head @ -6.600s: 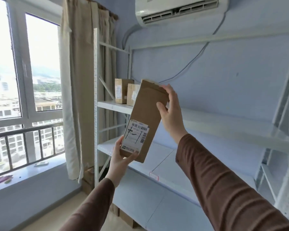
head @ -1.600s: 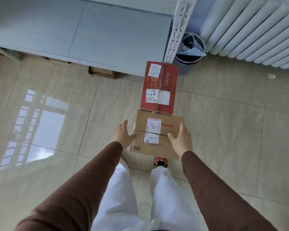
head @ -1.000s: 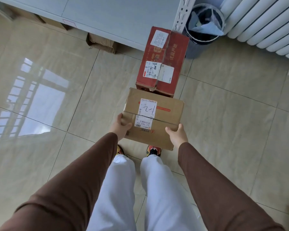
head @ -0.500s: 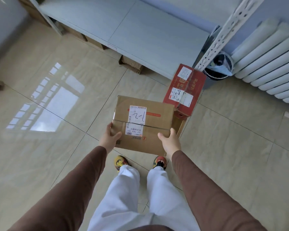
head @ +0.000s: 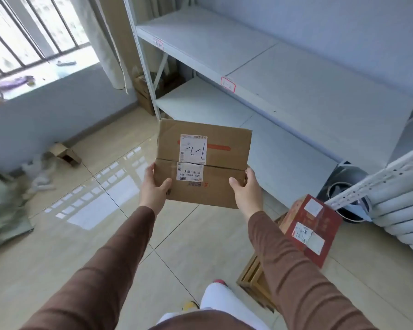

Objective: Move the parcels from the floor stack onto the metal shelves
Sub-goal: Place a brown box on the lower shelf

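Two tiers of the metal shelves (head: 296, 75) lie bare ahead, the upper one edged with a red-bordered tag (head: 228, 84), apparently for sorting. Held level in mid-air before them, label up so its handwritten mark reads, is the brown parcel (head: 222, 163). The left hand (head: 153, 189) and right hand (head: 246, 191) clasp its near corners, thumbs on top; the red parcel (head: 312, 229) remains on the floor.

Matt cardboard parcel (head: 202, 163); glossy floor tiles (head: 86, 234); painted metal shelves (head: 296, 91).

brown parcel (head: 224, 167), red box (head: 312, 229), grey shelves (head: 296, 91)
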A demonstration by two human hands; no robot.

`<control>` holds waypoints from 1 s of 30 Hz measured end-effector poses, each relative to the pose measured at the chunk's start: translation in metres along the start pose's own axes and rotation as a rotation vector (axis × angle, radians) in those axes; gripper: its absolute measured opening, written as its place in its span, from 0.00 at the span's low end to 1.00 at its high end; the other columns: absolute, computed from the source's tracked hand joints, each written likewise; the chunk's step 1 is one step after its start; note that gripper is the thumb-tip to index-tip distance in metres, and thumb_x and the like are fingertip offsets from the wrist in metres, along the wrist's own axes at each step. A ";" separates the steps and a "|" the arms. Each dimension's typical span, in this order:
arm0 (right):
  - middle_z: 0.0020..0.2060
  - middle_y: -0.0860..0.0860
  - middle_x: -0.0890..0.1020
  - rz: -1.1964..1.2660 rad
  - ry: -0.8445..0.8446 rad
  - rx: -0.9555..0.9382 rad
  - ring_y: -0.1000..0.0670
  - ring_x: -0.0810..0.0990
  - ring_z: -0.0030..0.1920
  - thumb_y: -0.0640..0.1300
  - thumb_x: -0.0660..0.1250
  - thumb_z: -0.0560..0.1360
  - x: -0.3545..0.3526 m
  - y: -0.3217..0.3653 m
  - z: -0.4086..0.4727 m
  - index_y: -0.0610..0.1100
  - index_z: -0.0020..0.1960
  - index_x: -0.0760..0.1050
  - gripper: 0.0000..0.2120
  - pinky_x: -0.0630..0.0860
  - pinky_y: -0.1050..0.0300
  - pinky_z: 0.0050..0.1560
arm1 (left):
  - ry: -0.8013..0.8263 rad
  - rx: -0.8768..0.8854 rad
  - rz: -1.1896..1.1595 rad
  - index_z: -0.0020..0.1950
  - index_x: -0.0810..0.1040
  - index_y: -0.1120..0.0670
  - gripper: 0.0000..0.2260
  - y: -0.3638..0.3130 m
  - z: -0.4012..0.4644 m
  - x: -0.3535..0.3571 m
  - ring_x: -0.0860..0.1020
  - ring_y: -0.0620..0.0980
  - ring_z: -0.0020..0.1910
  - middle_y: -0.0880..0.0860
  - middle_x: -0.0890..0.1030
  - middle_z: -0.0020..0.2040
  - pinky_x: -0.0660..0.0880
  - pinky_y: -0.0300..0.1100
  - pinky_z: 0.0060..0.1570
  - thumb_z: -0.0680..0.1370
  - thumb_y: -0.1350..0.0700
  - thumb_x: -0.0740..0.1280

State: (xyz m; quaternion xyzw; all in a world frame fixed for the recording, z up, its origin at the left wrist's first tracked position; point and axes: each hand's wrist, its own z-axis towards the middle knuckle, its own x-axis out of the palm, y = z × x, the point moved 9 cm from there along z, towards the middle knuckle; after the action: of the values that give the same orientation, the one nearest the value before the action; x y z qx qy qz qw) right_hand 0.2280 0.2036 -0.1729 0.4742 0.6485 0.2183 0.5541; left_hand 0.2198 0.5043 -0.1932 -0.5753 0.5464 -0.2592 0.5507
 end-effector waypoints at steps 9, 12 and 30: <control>0.73 0.52 0.72 0.072 -0.116 -0.179 0.49 0.74 0.71 0.50 0.66 0.81 0.035 0.127 0.121 0.53 0.78 0.62 0.27 0.73 0.47 0.69 | -0.087 0.141 -0.102 0.71 0.64 0.36 0.30 -0.079 0.156 -0.029 0.78 0.49 0.62 0.46 0.77 0.65 0.78 0.56 0.62 0.77 0.59 0.70; 0.73 0.53 0.73 0.097 -0.144 -0.224 0.50 0.74 0.70 0.49 0.66 0.81 0.050 0.166 0.178 0.52 0.77 0.63 0.26 0.74 0.51 0.66 | -0.112 0.169 -0.107 0.72 0.65 0.37 0.30 -0.109 0.223 -0.028 0.78 0.49 0.62 0.47 0.78 0.65 0.78 0.56 0.62 0.77 0.61 0.70; 0.66 0.55 0.78 0.182 -0.246 -0.405 0.56 0.77 0.62 0.43 0.69 0.79 0.128 0.391 0.428 0.51 0.73 0.66 0.25 0.74 0.59 0.58 | -0.130 0.341 -0.090 0.64 0.66 0.35 0.29 -0.270 0.548 -0.066 0.82 0.48 0.57 0.46 0.79 0.59 0.81 0.54 0.57 0.76 0.64 0.71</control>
State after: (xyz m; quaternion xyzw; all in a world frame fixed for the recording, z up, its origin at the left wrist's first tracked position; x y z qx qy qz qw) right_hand 0.7784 0.3879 -0.0464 0.4328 0.4739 0.3336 0.6905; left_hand 0.7875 0.7020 -0.0674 -0.5132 0.4316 -0.3345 0.6621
